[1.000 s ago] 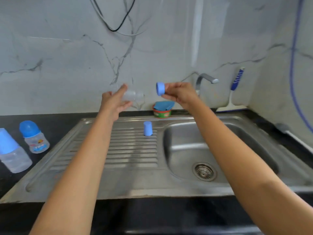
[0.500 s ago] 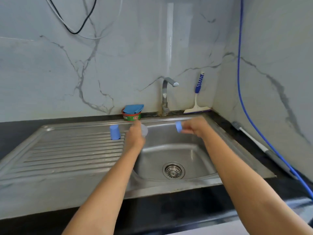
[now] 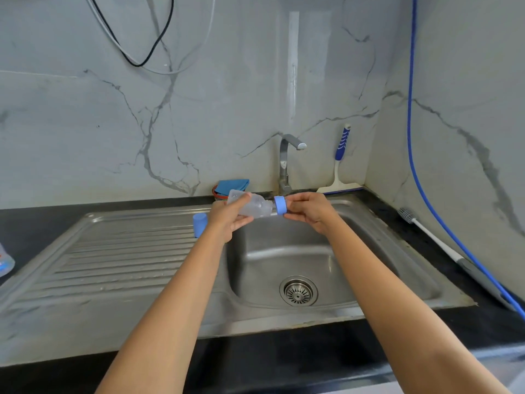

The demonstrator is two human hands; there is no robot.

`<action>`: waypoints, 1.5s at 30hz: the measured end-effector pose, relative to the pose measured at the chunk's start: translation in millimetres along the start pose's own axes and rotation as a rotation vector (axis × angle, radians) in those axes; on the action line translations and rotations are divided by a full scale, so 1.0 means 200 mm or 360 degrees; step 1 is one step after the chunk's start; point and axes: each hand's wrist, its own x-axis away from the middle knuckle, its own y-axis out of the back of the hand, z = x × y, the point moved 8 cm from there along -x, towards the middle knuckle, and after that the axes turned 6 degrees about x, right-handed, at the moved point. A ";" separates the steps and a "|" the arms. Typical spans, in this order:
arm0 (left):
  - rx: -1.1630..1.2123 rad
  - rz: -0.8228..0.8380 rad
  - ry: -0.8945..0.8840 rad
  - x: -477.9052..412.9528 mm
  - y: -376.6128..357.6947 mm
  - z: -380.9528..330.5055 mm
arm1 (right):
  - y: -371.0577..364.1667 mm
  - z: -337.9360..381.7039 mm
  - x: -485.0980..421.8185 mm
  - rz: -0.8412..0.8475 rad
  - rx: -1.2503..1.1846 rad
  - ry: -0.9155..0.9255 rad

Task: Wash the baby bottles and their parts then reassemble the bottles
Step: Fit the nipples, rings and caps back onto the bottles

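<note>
My left hand (image 3: 228, 220) grips a clear baby bottle (image 3: 252, 205), held sideways over the back edge of the sink basin (image 3: 284, 251) with its neck pointing right. My right hand (image 3: 308, 209) pinches a blue screw ring (image 3: 280, 205) that sits at the bottle's neck. I cannot tell whether the ring is threaded on. A blue cap (image 3: 199, 224) stands upright on the drainboard (image 3: 113, 265), just left of my left hand. Part of another baby bottle (image 3: 4, 263) shows at the far left edge on the black counter.
The tap (image 3: 287, 160) rises behind the basin, shut off. A red tub with a blue cloth (image 3: 231, 186) sits left of it, and a squeegee (image 3: 339, 166) leans in the corner. A bottle brush (image 3: 431, 237) and blue hose (image 3: 426, 194) run along the right wall.
My two hands came together: the blue ring now meets the bottle's neck, where half a second ago they were held apart. Both hands rose toward the back of the basin.
</note>
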 end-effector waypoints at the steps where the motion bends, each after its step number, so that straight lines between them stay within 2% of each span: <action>1: 0.0054 0.0008 0.0027 0.01 0.00 0.00 | -0.02 0.01 0.00 0.0006 -0.0003 0.0024; 12: 0.0361 -0.0030 0.0155 0.08 -0.02 0.02 | -0.14 0.06 0.04 0.0179 0.0023 0.0178; 17: 0.0376 -0.0015 0.0230 0.10 -0.01 0.03 | -0.16 0.10 0.06 0.0202 0.0349 0.0386; 28: 0.0356 -0.0041 0.0455 0.13 0.05 0.06 | -0.23 0.14 0.08 0.0141 0.0480 0.0558; 34: 0.0457 -0.0014 0.0366 0.13 0.08 0.07 | -0.27 0.18 0.05 0.0163 0.0714 0.0593; 36: 0.0515 0.0016 0.0274 0.12 0.08 0.06 | -0.27 0.19 0.04 0.0156 0.0746 0.0572; 39: 0.0560 0.0106 0.0149 0.12 0.07 0.03 | -0.28 0.19 0.03 0.0222 0.0595 0.0449; 45: 0.0347 0.0303 -0.0050 0.12 0.06 -0.01 | -0.29 0.08 -0.01 0.0159 0.0436 0.0044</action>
